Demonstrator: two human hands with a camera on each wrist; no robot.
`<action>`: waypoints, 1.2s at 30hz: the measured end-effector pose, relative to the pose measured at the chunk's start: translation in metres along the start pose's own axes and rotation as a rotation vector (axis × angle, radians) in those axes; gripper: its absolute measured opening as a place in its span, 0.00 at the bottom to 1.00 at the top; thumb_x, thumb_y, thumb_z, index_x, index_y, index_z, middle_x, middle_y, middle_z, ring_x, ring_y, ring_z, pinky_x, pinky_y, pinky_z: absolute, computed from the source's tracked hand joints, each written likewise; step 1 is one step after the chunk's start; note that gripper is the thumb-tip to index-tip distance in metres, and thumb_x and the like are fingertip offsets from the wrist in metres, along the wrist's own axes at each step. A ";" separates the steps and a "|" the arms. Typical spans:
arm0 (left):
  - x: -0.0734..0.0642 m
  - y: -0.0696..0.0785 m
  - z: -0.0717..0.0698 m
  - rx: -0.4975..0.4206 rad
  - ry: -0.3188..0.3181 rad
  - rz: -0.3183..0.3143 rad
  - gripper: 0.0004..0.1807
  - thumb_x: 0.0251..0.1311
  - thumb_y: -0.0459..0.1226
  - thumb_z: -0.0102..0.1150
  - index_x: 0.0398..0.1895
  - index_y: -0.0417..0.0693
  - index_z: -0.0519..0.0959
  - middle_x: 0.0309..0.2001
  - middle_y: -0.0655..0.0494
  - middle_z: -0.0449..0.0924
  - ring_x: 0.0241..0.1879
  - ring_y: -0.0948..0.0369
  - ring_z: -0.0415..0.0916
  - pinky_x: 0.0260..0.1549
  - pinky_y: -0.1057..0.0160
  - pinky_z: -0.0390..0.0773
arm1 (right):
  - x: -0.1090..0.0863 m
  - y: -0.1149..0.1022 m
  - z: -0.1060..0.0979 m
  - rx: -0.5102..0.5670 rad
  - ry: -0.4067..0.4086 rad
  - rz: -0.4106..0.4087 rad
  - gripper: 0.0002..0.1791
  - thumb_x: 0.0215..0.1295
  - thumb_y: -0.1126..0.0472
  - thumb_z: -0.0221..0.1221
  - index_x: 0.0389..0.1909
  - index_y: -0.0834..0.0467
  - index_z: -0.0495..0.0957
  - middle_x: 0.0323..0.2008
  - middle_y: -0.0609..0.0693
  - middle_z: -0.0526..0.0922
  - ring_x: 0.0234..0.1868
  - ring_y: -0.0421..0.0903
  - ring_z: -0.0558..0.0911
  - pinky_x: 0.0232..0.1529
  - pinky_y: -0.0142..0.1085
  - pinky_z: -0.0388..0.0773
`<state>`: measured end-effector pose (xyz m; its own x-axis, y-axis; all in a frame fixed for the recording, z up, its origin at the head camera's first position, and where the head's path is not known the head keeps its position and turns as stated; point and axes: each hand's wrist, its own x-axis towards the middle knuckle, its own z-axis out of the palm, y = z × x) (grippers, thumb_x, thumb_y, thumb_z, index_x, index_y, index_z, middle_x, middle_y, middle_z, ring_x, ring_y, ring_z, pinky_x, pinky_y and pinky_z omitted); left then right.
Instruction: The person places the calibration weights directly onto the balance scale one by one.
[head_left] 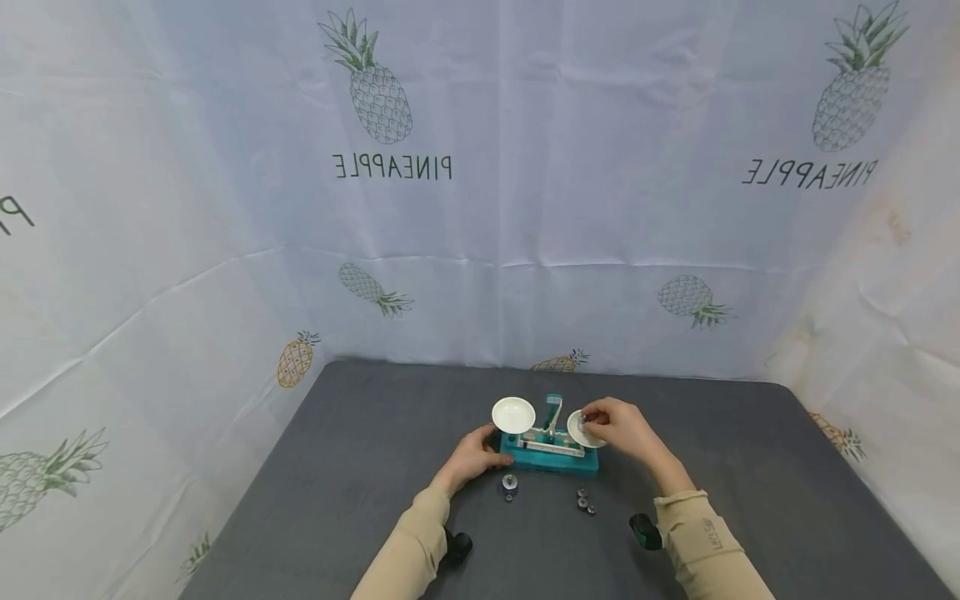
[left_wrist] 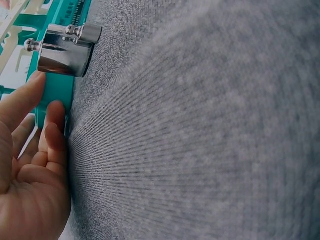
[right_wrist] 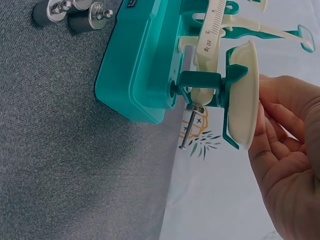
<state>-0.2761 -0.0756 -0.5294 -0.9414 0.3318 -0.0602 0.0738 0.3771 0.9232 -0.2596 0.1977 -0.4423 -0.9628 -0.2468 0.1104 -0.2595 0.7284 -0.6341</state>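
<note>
On the dark worktop [head_left: 375,517], at the teal scale [head_left: 551,462]! Holds the left end of it in the left grip [head_left: 471,458], half closed, with thumb along the front and fingers bent round the side. And over at the right pan [head_left: 576,431], with the right grip [head_left: 618,427] nearly closed, pinching a small weight [head_left: 583,419] between fingertips, partly hidden by the fingers; can't tell whether touching the dish. Opposite, the left pan [head_left: 513,415], white and round, near the left grip. Between the pans, a pale beam [right_wrist: 212,27] with ruled marks, and a screw [right_wrist: 188,129] jutting near its right end. Down in front, near the left thumb, a big weight [head_left: 510,484], upright, with a tiny weight [head_left: 508,498] just beside it. Farther right, three weights [head_left: 582,503], bunched close. Behind it all, a pale cloth [head_left: 600,208] printed with pineapples.
</note>
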 end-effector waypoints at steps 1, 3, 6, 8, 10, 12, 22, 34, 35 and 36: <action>0.000 0.000 0.000 0.001 0.000 -0.001 0.38 0.48 0.38 0.68 0.64 0.40 0.65 0.21 0.57 0.75 0.22 0.64 0.71 0.21 0.66 0.69 | 0.001 0.000 0.000 -0.002 0.001 -0.001 0.13 0.59 0.64 0.60 0.44 0.63 0.80 0.39 0.56 0.80 0.36 0.46 0.79 0.33 0.35 0.77; 0.000 0.001 0.000 0.000 -0.001 -0.002 0.38 0.49 0.38 0.68 0.64 0.40 0.65 0.22 0.58 0.75 0.22 0.64 0.71 0.22 0.66 0.69 | 0.001 0.000 0.000 -0.007 -0.001 -0.012 0.13 0.60 0.64 0.60 0.44 0.64 0.80 0.39 0.57 0.80 0.36 0.47 0.80 0.33 0.36 0.78; 0.001 0.001 0.000 0.003 0.001 -0.001 0.37 0.48 0.38 0.68 0.64 0.41 0.66 0.22 0.58 0.76 0.22 0.64 0.71 0.22 0.66 0.69 | 0.001 -0.002 0.000 -0.004 0.001 0.000 0.12 0.60 0.64 0.60 0.44 0.63 0.80 0.39 0.57 0.80 0.37 0.47 0.80 0.33 0.36 0.78; 0.001 0.000 0.001 0.003 0.002 -0.001 0.37 0.48 0.38 0.68 0.64 0.41 0.66 0.22 0.57 0.76 0.22 0.64 0.71 0.22 0.66 0.69 | -0.001 -0.003 0.000 -0.013 0.002 -0.009 0.13 0.60 0.64 0.60 0.44 0.64 0.80 0.38 0.57 0.79 0.37 0.47 0.80 0.32 0.35 0.78; 0.001 -0.001 0.001 0.006 0.004 0.002 0.37 0.48 0.38 0.69 0.63 0.41 0.67 0.22 0.57 0.76 0.22 0.64 0.71 0.22 0.66 0.70 | -0.003 -0.005 -0.001 -0.011 0.011 -0.001 0.13 0.59 0.63 0.61 0.44 0.63 0.80 0.38 0.56 0.79 0.37 0.47 0.80 0.32 0.35 0.78; 0.001 -0.001 0.002 0.009 0.006 0.002 0.37 0.48 0.37 0.69 0.63 0.42 0.67 0.23 0.56 0.77 0.22 0.64 0.71 0.21 0.67 0.70 | -0.004 -0.006 -0.002 -0.007 0.017 -0.005 0.13 0.59 0.63 0.61 0.45 0.64 0.80 0.39 0.57 0.79 0.37 0.48 0.79 0.32 0.35 0.77; -0.004 -0.001 -0.002 -0.014 -0.007 0.074 0.37 0.48 0.42 0.69 0.61 0.39 0.68 0.22 0.56 0.78 0.22 0.66 0.71 0.21 0.67 0.70 | -0.011 -0.005 -0.007 0.000 0.045 -0.016 0.14 0.60 0.63 0.60 0.46 0.63 0.79 0.41 0.57 0.80 0.40 0.50 0.80 0.36 0.38 0.79; 0.001 -0.001 0.001 -0.006 0.017 -0.002 0.37 0.48 0.37 0.69 0.63 0.41 0.67 0.23 0.53 0.77 0.22 0.64 0.70 0.21 0.66 0.69 | -0.022 -0.007 -0.011 -0.038 0.080 -0.057 0.13 0.59 0.62 0.61 0.45 0.62 0.80 0.38 0.53 0.80 0.36 0.45 0.79 0.34 0.34 0.77; 0.001 -0.002 0.001 -0.005 0.016 -0.002 0.37 0.48 0.37 0.69 0.63 0.41 0.67 0.23 0.54 0.77 0.22 0.64 0.70 0.21 0.66 0.69 | -0.024 -0.007 -0.011 -0.036 0.081 -0.056 0.13 0.59 0.62 0.61 0.45 0.62 0.80 0.38 0.53 0.80 0.36 0.44 0.79 0.33 0.33 0.77; 0.001 -0.001 0.001 -0.001 0.016 -0.002 0.37 0.48 0.38 0.69 0.63 0.41 0.67 0.22 0.56 0.76 0.22 0.64 0.70 0.21 0.66 0.69 | -0.025 -0.008 -0.011 -0.035 0.082 -0.054 0.13 0.59 0.62 0.61 0.45 0.61 0.80 0.38 0.53 0.80 0.36 0.44 0.78 0.33 0.32 0.76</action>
<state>-0.2764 -0.0751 -0.5310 -0.9468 0.3170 -0.0558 0.0718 0.3769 0.9235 -0.2341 0.2056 -0.4314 -0.9499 -0.2343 0.2066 -0.3122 0.7379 -0.5984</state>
